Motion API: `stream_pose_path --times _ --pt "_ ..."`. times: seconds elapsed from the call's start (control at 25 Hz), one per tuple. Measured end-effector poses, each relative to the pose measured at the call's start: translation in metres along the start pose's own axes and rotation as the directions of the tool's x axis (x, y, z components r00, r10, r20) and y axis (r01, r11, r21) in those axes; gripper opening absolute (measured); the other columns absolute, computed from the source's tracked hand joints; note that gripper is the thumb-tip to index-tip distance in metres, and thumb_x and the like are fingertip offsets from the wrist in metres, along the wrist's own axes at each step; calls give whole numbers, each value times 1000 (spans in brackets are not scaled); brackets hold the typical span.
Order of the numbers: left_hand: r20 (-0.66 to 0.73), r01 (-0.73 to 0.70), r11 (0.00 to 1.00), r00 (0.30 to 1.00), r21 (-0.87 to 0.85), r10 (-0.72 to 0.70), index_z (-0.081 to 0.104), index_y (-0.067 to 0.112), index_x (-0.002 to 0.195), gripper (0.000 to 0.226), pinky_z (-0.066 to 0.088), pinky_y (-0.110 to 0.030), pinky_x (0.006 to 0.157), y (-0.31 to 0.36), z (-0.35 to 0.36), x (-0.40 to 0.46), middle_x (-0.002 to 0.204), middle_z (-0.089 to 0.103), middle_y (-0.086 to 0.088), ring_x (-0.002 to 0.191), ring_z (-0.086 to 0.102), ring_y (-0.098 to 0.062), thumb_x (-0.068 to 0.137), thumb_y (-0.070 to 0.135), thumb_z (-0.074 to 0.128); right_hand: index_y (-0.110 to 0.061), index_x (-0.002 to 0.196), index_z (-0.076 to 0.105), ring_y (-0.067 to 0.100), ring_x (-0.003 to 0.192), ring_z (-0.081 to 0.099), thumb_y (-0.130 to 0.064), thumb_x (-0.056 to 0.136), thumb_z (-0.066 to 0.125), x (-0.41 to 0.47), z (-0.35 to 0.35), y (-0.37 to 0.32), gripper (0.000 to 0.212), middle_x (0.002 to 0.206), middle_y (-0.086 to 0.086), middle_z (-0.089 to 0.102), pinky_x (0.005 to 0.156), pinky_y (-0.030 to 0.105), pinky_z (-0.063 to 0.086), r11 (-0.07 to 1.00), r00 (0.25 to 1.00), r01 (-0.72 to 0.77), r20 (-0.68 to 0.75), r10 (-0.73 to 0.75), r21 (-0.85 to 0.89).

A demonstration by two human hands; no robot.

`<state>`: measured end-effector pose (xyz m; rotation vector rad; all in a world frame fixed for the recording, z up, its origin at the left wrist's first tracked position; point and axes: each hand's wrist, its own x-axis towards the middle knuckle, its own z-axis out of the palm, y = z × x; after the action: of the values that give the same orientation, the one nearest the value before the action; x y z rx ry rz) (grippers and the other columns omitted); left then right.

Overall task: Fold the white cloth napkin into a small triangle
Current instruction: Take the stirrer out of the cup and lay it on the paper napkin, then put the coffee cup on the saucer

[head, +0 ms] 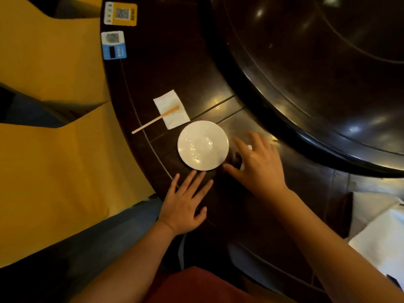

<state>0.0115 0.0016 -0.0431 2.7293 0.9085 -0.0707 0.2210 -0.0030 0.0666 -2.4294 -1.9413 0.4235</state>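
Dark, glossy wood bench (175,73), curved edge, with a raised round turntable (317,73) at upper right.

Head view:
- White saucer (203,145) sits near the bench edge, nothing on it.
- Small white folded paper packet (171,109) lies just up-left of the saucer, apart from it; a thin wooden stick (155,120) lies across the packet, its lower end reaching past the bench edge line.
- Two QR code cards (120,14) (113,45) lie at the far left edge of the bench.
- Left hand (185,202) rests flat on the bench just below the saucer, fingers straight and spread, holding nothing.
- Right hand (258,162) hovers just right of the saucer, fingers spread and slightly curved, motion-blurred; a small white object shows under the palm, cannot tell what it is or whether it is gripped.
- White cloth napkin (380,235) lies at the far right edge of the frame, well apart from both hands, partly cut off.
- Yellow chair covers (54,160) at left.
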Motion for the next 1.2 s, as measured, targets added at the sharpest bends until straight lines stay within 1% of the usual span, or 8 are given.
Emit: stream_pose_path --times 0.08,0.16,0.28,0.36,0.48,0.72,0.92,1.2 --pt "-1 3 1000 1000 5 -3 28 25 145 71 12 -55 111 0 1 0 153 26 -7 141 17 -24 80 47 44 -26 143 24 34 137 20 -57 72 67 -19 -1 19 88 152 13 21 103 51 33 986 983 -168 81 167 6" --pt "3 0 1000 1000 -2 0 26 25 146 71 13 -55 111 -1 1 -1 153 23 -6 141 15 -24 80 47 44 -30 145 13 34 138 18 -60 68 68 -30 2 29 100 154 11 14 101 52 36 962 950 -272 167 264 26" --pt "4 0 1000 1000 3 0 25 25 146 71 13 -54 110 -2 2 -1 153 24 -7 141 16 -25 81 47 42 -31 145 7 33 135 24 -58 65 72 -36 9 29 107 152 10 17 91 48 46 945 927 -321 226 300 62" --pt "3 -1 1000 1000 5 1 26 24 146 70 13 -54 110 -1 2 -1 153 25 -8 141 16 -25 81 47 42 -29 144 9 33 132 28 -53 66 74 -34 11 27 105 148 10 23 85 43 49 944 928 -323 219 301 71" --pt "-6 -3 1000 1000 1 3 27 24 145 70 14 -55 110 -2 1 -1 153 25 -7 141 17 -25 81 46 42 -26 143 15 34 129 32 -48 66 75 -33 10 25 100 145 12 28 82 42 49 937 928 -339 197 317 88" --pt "5 -10 1000 1000 -4 10 28 23 145 70 13 -56 109 -2 -2 -1 152 28 -8 140 20 -26 81 47 42 -26 142 18 32 128 33 -51 67 74 -26 -1 6 97 144 11 31 85 43 49 945 945 -307 153 289 114" --pt "13 -11 1000 1000 22 11 27 23 145 70 16 -57 109 -2 -1 -1 153 25 -9 141 18 -26 82 49 39 -26 141 21 31 126 36 -54 65 73 1 -10 -17 96 140 10 34 80 41 49 977 983 -180 53 175 118" --pt "2 -4 1000 1000 30 4 24 23 146 73 15 -57 111 -2 0 -1 153 23 -8 140 21 -28 81 50 38 -23 141 20 32 124 37 -52 61 76 46 7 -51 102 139 12 36 80 41 49 998 996 -62 63 60 30"
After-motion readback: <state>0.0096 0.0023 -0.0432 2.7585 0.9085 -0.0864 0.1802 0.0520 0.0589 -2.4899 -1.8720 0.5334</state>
